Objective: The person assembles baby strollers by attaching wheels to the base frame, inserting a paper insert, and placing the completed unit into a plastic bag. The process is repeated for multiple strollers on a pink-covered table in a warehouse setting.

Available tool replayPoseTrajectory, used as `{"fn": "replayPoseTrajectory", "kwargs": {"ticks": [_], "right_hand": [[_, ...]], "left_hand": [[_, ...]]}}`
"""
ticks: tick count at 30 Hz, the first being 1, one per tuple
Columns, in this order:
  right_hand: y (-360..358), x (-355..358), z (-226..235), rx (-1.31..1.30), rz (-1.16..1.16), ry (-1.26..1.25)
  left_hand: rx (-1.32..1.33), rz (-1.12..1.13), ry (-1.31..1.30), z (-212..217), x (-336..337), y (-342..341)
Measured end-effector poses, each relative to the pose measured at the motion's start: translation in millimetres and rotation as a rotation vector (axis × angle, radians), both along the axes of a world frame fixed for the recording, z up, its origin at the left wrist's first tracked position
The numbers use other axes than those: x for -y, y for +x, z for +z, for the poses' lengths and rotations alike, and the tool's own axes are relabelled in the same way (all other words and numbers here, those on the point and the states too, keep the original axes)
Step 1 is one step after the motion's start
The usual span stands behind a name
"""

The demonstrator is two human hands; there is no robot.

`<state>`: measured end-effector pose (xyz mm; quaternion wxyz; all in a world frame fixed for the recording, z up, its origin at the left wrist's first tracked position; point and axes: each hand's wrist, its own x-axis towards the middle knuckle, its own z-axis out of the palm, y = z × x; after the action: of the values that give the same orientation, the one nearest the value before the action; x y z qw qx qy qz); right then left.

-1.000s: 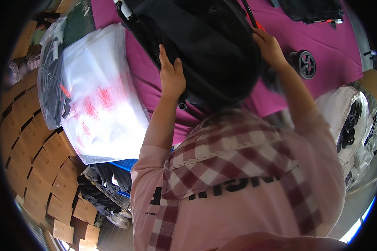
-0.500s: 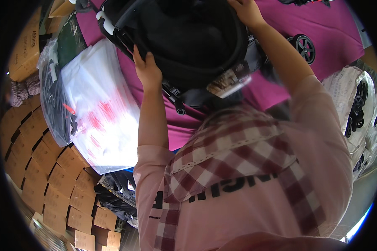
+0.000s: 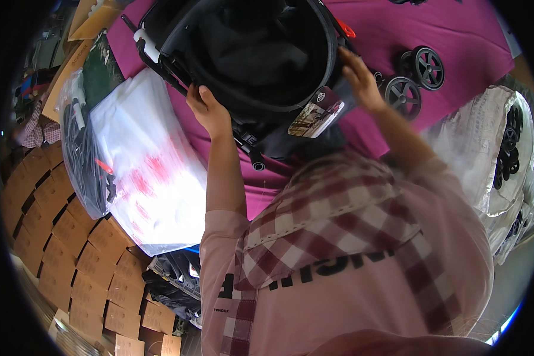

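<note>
A black stroller [image 3: 261,56] with a fabric seat lies before me, its rounded padded rim facing me. My left hand [image 3: 210,113] grips the stroller's left side near a dark frame tube, thumb and fingers bent around the edge. Against the right side of the rim, my right hand [image 3: 362,82] rests with its fingers stretched out and apart. A printed card tag [image 3: 316,113] hangs from the near edge between my hands. Beyond my right fingers a red piece [image 3: 345,28] shows on the side. Grey-spoked black wheels [image 3: 403,98] stand beside my right wrist.
Purple cloth [image 3: 466,41] covers the table. Clear plastic bags [image 3: 154,172] with red print lie at the left edge. Brown cartons [image 3: 92,261] are stacked at lower left. At the right, a white sack [image 3: 486,136] holds several black wheels.
My right hand has come down from the far right of the rim toward me. The wheels and red piece now show, and the tag has turned more face-up. My left hand stays at the left side.
</note>
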<state>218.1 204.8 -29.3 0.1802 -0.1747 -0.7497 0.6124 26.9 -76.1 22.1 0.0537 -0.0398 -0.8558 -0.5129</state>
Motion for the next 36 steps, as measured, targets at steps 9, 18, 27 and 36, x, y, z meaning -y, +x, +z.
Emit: {"fn": "replayPoseTrajectory", "kwargs": {"ticks": [9, 18, 27, 36], "right_hand": [[-23.8, 28.1, 32.5, 0.059, 0.021, -0.250], [-153.2, -36.1, 17.8, 0.255, 0.069, 0.298], [-106.6, -1.9, 34.7, 0.002, -0.258, 0.697], [-85.8, 9.0, 20.9, 0.139, 0.146, 0.834]], "left_hand": [[-0.004, -0.132, -0.106, 5.5, -19.8, 73.2], [0.002, -0.123, -0.271, -32.8, -55.4, 25.1], [-0.169, -0.195, -0.520, -10.6, -35.4, 22.4], [-0.323, -0.536, -0.923, -26.2, -35.8, 48.4]]}}
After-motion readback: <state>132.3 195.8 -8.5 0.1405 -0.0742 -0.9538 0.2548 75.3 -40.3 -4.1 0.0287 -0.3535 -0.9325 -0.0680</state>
